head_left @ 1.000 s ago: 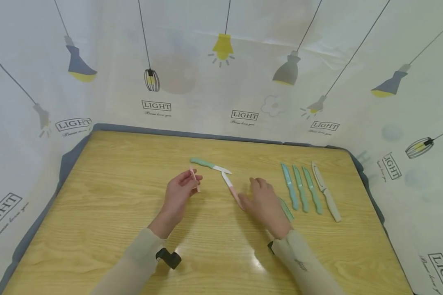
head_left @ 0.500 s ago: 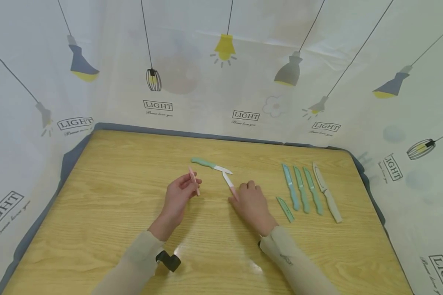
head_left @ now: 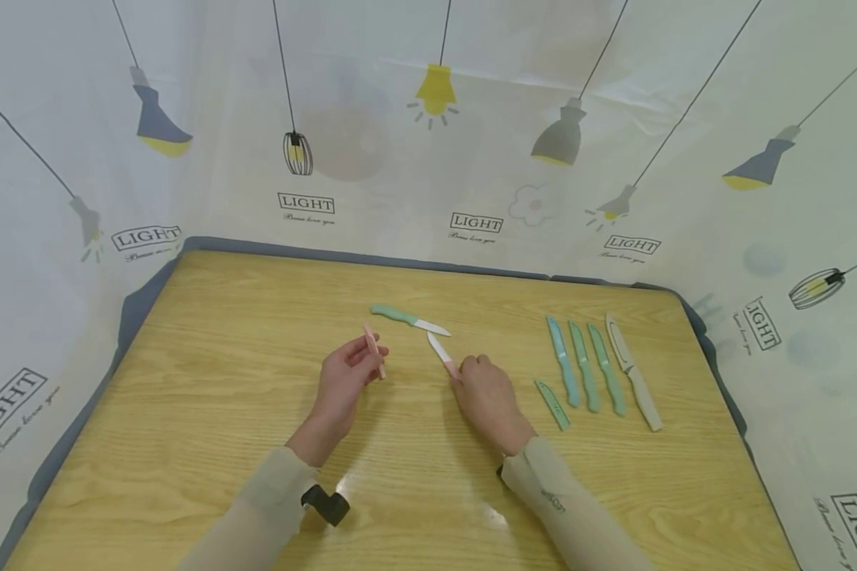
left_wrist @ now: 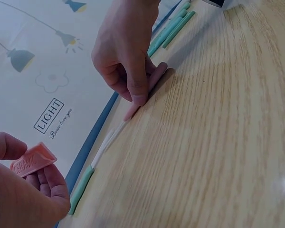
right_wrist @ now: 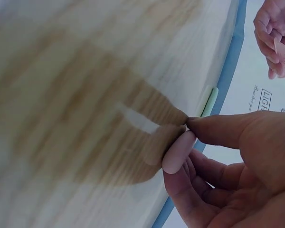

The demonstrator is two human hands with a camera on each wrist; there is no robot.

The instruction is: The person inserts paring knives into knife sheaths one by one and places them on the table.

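A pink blade cover (head_left: pixel 374 350), marked CERAMIC in the left wrist view, is pinched between the thumb and fingers of my left hand (head_left: pixel 341 388), raised above the table. My right hand (head_left: pixel 487 400) grips the pink handle of a ceramic knife (head_left: pixel 439 349); its bare white blade points away and to the left. The handle's rounded end (right_wrist: pixel 179 153) sticks out from the fingers in the right wrist view. Just beyond that blade's tip lies a green-handled knife (head_left: pixel 394 315) with its white blade bare.
Right of my right hand lies a loose green blade cover (head_left: pixel 553 405). Farther right, a blue knife (head_left: pixel 563 361), two green knives (head_left: pixel 583 366) and a larger white knife (head_left: pixel 634 373) lie side by side, covered. Lamp-patterned cloth (head_left: pixel 371 182) walls the wooden table's (head_left: pixel 221 341) back and sides.
My right hand has moved left onto the pink knife and taken hold of its handle, exposing the green cover behind it. The knife has shifted slightly. My left hand stays nearly still with the pink cover.
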